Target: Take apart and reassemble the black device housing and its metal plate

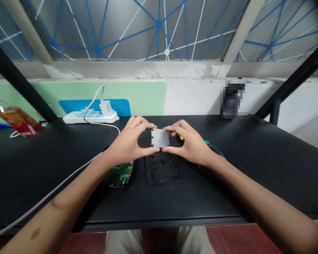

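Between my two hands is a small silver-grey metal plate (pixel 160 138) with dark notches along its edges, raised above the table. My left hand (pixel 132 139) grips its left side, thumb at the lower edge and fingers at the upper. On the right side, my right hand (pixel 187 141) pinches it the same way. Below the plate lies a flat black plastic cover (pixel 163 171) with posts and ribs on its inner face. A green circuit board (pixel 123 175) in a dark housing sits under my left forearm, which hides part of it.
A white power strip (pixel 91 116) with a plugged-in charger (pixel 106 108) stands at the back; its white cable runs across the table's left. A drink bottle (pixel 19 120) is far left. Something yellow (pixel 181 137) and a green wire (pixel 217 150) show near my right hand. A pixelated dark object (pixel 231 100) leans at back right.
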{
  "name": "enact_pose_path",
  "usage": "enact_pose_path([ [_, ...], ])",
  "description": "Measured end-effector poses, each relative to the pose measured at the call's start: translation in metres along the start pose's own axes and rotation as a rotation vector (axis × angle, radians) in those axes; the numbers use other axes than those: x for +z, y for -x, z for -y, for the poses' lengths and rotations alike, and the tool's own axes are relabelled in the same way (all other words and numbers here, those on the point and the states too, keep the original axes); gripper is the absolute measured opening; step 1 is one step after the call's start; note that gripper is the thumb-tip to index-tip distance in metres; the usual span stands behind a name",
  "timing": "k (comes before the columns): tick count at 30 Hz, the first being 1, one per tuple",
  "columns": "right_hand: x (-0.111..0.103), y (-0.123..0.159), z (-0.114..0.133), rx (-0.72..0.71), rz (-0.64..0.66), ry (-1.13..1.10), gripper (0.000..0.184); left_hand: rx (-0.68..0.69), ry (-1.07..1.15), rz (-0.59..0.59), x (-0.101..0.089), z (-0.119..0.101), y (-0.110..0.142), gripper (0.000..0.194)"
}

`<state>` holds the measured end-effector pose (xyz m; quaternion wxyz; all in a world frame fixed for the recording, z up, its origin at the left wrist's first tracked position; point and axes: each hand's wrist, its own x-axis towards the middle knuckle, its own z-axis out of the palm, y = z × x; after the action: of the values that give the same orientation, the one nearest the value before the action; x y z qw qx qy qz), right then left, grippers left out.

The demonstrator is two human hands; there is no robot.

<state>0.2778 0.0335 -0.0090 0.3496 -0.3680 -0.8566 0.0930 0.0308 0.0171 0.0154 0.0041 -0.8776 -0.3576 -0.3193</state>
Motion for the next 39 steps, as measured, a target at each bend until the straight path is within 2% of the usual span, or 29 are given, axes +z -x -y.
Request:
enact_pose_path([
  [7,-0.004,0.001,0.0,-0.026,-0.033,0.032,0.055,-0.035,-0.09,0.068,-0.001,0.009,0.001,0.048],
  [21,-0.007,0.0,0.002,-0.069,-0.037,0.025,0.054,-0.026,-0.126,0.091,0.0,0.01,0.0,0.049],
  [26,-0.008,0.001,0.007,-0.136,-0.066,0.025,0.052,-0.036,-0.125,0.112,0.002,0.01,0.001,0.052],
  [33,-0.007,0.005,0.014,-0.25,-0.129,-0.02,0.055,0.018,-0.152,0.129,0.003,0.002,0.001,0.048],
  [39,-0.002,0.006,0.021,-0.242,-0.103,-0.057,0.057,0.093,-0.158,0.107,0.007,-0.007,0.001,0.048],
])
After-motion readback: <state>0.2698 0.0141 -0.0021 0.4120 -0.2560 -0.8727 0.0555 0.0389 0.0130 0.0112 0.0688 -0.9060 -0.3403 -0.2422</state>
